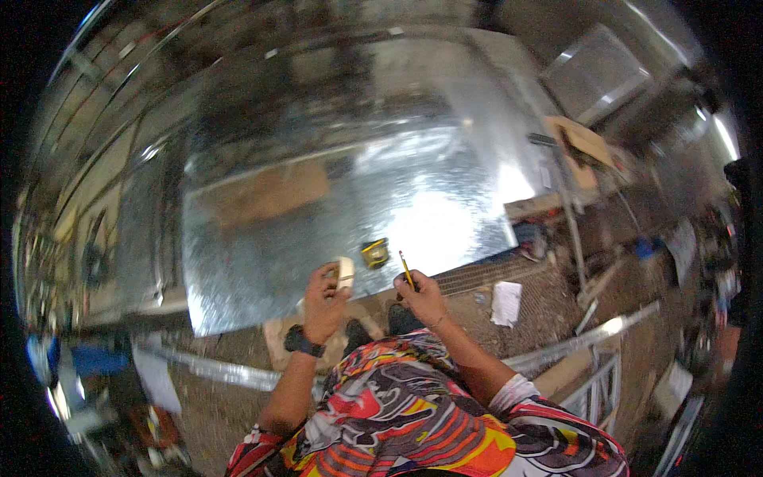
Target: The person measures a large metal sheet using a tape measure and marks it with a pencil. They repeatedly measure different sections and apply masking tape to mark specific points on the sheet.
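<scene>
Bright patterned sleeves fill the lower edge, and from them both forearms reach up toward a large galvanised metal sheet lying flat on the floor. Left hand, with a dark watch at the wrist, has its grip pinched around a small pale block, held just over the sheet's near edge. Right hand has its grip pressed together on a pencil, tip up. Just beyond the two hands a yellow and black tape measure sits on the sheet. By its look the sheet would be stiff but thin, slick on its face, likely sharp along the cut edges, and awkward from its breadth, so best taken at two edges well apart. Pencil and block look light and easy to pinch.
</scene>
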A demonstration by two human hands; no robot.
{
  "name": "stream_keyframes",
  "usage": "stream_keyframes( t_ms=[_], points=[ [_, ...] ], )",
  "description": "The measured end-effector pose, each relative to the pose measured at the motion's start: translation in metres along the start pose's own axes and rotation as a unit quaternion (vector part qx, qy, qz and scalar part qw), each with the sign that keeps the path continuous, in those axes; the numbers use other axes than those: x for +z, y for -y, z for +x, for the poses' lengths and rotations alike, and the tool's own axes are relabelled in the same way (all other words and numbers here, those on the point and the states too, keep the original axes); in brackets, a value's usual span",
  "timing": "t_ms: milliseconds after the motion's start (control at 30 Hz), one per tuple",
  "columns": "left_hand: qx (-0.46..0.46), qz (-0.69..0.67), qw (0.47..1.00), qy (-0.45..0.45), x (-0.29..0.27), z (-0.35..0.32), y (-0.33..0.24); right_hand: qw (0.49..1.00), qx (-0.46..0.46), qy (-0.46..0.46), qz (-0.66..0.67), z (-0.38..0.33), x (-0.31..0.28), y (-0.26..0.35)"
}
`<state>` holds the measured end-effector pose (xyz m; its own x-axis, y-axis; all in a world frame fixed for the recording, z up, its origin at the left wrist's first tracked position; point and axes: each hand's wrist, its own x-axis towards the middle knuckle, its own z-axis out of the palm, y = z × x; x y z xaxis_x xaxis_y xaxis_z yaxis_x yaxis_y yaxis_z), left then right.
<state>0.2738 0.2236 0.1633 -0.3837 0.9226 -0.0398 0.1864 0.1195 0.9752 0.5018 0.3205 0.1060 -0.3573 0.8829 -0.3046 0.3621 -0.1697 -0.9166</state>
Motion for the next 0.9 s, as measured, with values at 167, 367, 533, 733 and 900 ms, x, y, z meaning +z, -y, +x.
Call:
stream_keyframes(
  t_ms=[167, 367, 533, 733, 900],
  points=[
    [0.054, -0.013, 0.995, 0.084, 0.044, 0.054, -0.029, 0.982, -0.038, -0.185, 0.012, 0.010, -0.072, -0.078],
    [0.007, -0.014, 0.985, 0.170, 0.104, 0.066, -0.040, 0.984, -0.013, -0.150, 0.094, -0.010, -0.120, -0.041],
    [0.010, 0.038, 0.979, 0.202, 0.175, 0.083, -0.060, 0.997, -0.005, -0.054, 0.058, 0.020, -0.144, 0.007],
    [0.188, 0.352, 0.911, 0.108, 0.234, 0.153, -0.039, 0.989, -0.032, -0.138, 0.047, 0.089, -0.215, -0.065],
    [0.094, 0.478, 0.862, 0.139, 0.261, 0.235, 0.015, 0.995, -0.048, -0.071, -0.047, 0.120, -0.294, -0.077]
  ],
)
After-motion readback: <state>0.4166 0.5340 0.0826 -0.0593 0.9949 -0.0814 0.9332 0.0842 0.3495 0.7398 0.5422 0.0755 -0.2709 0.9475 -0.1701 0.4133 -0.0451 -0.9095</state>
